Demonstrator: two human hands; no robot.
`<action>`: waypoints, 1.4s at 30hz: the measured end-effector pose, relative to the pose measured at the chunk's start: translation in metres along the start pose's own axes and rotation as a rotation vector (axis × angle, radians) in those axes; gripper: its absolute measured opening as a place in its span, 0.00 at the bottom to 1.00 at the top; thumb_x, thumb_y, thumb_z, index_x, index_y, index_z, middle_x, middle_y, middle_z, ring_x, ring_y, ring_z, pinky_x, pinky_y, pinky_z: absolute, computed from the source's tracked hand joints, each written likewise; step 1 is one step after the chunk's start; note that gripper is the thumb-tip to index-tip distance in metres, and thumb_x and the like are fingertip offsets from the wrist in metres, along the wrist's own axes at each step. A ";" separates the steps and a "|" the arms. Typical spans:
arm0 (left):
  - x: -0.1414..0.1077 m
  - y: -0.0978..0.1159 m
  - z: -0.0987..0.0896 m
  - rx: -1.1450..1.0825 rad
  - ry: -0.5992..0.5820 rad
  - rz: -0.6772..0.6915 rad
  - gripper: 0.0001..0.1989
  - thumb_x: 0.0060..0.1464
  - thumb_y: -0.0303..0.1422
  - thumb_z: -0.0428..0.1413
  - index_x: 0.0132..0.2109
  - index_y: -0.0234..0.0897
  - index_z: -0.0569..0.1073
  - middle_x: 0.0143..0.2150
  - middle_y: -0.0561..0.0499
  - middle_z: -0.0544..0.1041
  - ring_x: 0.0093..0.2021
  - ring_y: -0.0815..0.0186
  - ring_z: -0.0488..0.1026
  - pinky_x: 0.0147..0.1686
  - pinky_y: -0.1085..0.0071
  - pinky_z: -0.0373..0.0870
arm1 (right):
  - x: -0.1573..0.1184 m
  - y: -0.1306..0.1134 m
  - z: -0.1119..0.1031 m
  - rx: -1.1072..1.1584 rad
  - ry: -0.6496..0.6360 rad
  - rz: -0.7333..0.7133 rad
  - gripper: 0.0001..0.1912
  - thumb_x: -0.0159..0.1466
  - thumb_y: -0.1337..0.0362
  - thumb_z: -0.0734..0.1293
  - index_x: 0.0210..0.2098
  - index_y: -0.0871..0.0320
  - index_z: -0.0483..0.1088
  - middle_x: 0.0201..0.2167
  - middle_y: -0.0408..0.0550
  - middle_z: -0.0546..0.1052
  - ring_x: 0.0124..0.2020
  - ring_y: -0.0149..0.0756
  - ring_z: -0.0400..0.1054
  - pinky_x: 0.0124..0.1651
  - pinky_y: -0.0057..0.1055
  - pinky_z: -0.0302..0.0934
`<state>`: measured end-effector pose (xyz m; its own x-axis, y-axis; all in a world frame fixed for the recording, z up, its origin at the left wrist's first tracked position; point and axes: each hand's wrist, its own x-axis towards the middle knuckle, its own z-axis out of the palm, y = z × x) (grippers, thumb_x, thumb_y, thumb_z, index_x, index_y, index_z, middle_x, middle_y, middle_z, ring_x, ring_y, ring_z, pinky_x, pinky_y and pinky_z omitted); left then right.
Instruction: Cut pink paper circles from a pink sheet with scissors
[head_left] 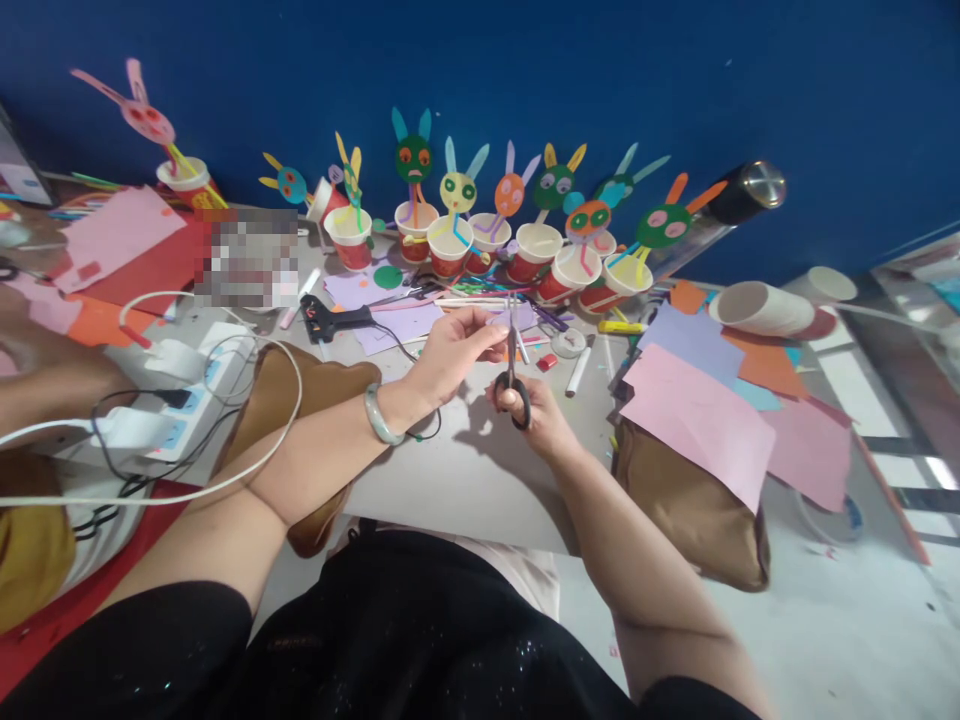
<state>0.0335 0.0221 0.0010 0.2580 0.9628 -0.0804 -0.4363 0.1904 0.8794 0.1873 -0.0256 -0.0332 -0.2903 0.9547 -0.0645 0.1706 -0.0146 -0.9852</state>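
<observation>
My right hand grips a pair of scissors by the black handles, blades pointing away from me. Close to the blades, my left hand pinches a small piece of purple paper. Whether the blades touch the paper I cannot tell. Behind both hands lie purple paper scraps, several coloured sticks and a green paper circle. A black glue gun rests left of my left hand. To the right are a roll of tape, a small red object and a white marker.
Along the blue wall stand several paper cups with paper rabbit figures. Pink paper sheets cover a brown bag at right. At left are a power strip, looping cables and another person's arm. A flask leans behind.
</observation>
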 end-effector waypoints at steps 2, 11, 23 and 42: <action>0.001 0.002 -0.001 0.013 -0.013 -0.007 0.12 0.48 0.33 0.66 0.31 0.34 0.69 0.25 0.56 0.75 0.26 0.75 0.73 0.33 0.75 0.72 | 0.000 0.001 0.000 -0.005 -0.004 0.007 0.35 0.52 0.29 0.67 0.23 0.58 0.64 0.21 0.42 0.62 0.26 0.31 0.55 0.28 0.29 0.49; 0.003 0.005 -0.003 0.033 -0.036 0.017 0.07 0.51 0.26 0.61 0.29 0.33 0.69 0.23 0.56 0.74 0.26 0.74 0.73 0.32 0.75 0.73 | 0.000 -0.002 0.000 -0.022 -0.028 -0.004 0.35 0.51 0.29 0.67 0.25 0.58 0.66 0.21 0.42 0.64 0.25 0.31 0.56 0.29 0.29 0.51; 0.003 0.006 -0.004 0.088 -0.071 0.009 0.09 0.49 0.27 0.61 0.28 0.34 0.67 0.23 0.57 0.73 0.26 0.74 0.72 0.32 0.74 0.73 | -0.001 -0.001 -0.002 -0.012 -0.076 -0.035 0.35 0.51 0.28 0.67 0.26 0.57 0.65 0.23 0.43 0.66 0.27 0.32 0.57 0.30 0.29 0.51; 0.001 0.005 -0.002 0.079 -0.075 -0.008 0.10 0.49 0.23 0.58 0.26 0.35 0.65 0.21 0.57 0.74 0.24 0.75 0.72 0.30 0.75 0.72 | 0.000 -0.002 -0.004 -0.076 -0.016 -0.001 0.35 0.51 0.29 0.68 0.26 0.59 0.66 0.22 0.42 0.67 0.25 0.30 0.58 0.30 0.29 0.53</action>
<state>0.0299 0.0243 0.0046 0.3263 0.9436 -0.0552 -0.3654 0.1798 0.9133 0.1905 -0.0244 -0.0310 -0.3051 0.9500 -0.0668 0.2408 0.0091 -0.9705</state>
